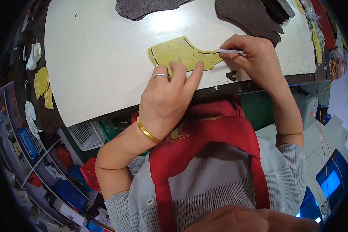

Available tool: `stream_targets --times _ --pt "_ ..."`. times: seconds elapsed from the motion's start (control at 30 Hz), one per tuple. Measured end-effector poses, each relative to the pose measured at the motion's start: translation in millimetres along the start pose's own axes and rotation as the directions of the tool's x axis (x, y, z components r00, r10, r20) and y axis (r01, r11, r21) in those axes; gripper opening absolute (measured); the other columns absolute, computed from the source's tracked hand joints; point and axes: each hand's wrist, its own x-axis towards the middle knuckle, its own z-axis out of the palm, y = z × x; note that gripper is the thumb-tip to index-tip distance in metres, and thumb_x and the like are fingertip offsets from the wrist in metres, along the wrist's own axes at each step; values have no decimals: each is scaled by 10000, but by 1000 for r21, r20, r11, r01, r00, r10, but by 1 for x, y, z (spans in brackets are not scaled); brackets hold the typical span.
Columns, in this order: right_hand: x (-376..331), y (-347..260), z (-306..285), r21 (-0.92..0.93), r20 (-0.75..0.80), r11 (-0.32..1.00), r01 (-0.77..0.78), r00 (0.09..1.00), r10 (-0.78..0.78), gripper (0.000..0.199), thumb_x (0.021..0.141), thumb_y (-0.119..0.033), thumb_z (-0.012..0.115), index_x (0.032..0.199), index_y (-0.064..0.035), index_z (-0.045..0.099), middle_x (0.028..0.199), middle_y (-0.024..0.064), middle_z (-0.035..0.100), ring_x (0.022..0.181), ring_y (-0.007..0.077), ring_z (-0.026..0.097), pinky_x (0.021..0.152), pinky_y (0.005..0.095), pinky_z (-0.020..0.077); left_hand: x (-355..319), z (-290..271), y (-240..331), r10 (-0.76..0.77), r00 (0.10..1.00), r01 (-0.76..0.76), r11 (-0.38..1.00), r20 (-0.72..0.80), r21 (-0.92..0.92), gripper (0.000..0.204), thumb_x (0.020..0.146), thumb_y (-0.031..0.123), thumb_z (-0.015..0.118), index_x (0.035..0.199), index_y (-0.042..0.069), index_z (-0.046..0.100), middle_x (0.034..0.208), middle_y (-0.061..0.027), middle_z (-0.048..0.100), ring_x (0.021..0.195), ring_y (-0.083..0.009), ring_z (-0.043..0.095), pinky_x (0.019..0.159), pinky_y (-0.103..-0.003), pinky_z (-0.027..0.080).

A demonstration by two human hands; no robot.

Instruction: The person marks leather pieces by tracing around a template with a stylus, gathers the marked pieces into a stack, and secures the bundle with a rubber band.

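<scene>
A yellow flat pattern piece (174, 49) with dark slots along its edges lies on the white work board near its front edge. My left hand (168, 91) presses on its lower edge with the fingers spread; a ring and a gold bangle show on that side. At the pattern's narrow right end, my right hand (255, 56) pinches a thin white pen-like stick (230, 51). The stick's tip meets the pattern by a slot there. A small dark scrap (231, 75) lies just below that end. Whether anything lies under the pattern is hidden.
Dark brown leather pieces (247, 17) lie at the back right of the white board (92, 69), and more dark leather (147, 7) at the back middle. Yellow pieces (41, 83) rest along the left edge. Shelves with baskets (69, 193) stand low on the left.
</scene>
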Motion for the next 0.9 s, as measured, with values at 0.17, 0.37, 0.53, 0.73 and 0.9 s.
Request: stream_targets --times 0.17,0.37,0.53,0.73,0.9 --pt "11 2 -5 -56 -303 961 269 913 -273 144 904 -204 696 968 -76 715 897 62 708 796 285 686 665 378 526 1 9 6 12 999 -15 999 -48 -51 415 810 72 630 1218 75 706 919 -78 577 807 -217 588 623 -320 531" --pt "46 -54 12 -9 90 876 482 873 -479 210 954 -272 583 1024 -97 676 841 77 710 739 335 667 641 431 516 -3 22 24 8 987 -4 1000 -160 20 367 807 99 624 1151 0 703 1057 -162 651 853 -267 651 691 -333 559" --pt "67 -81 37 12 373 819 574 757 -536 216 876 -233 651 1051 -106 660 744 110 712 669 350 689 623 449 538 -9 16 29 -17 994 2 992 -112 -130 367 869 208 580 1114 -41 694 1044 -198 642 943 -349 646 804 -387 573" --pt "86 -67 44 -283 -10 716 638 744 -668 197 892 -246 674 1030 -107 678 742 113 709 698 333 709 608 441 545 0 14 27 -40 994 40 999 -99 -2 333 826 171 616 1129 69 708 1123 -144 677 849 -257 692 643 -258 569" --pt "61 -33 17 195 -55 933 304 953 -299 267 1024 -289 601 1017 -49 717 784 92 713 718 202 726 646 319 542 4 15 30 -20 993 25 999 -116 45 343 836 187 604 1152 110 714 1174 -115 684 833 -263 680 641 -252 562"
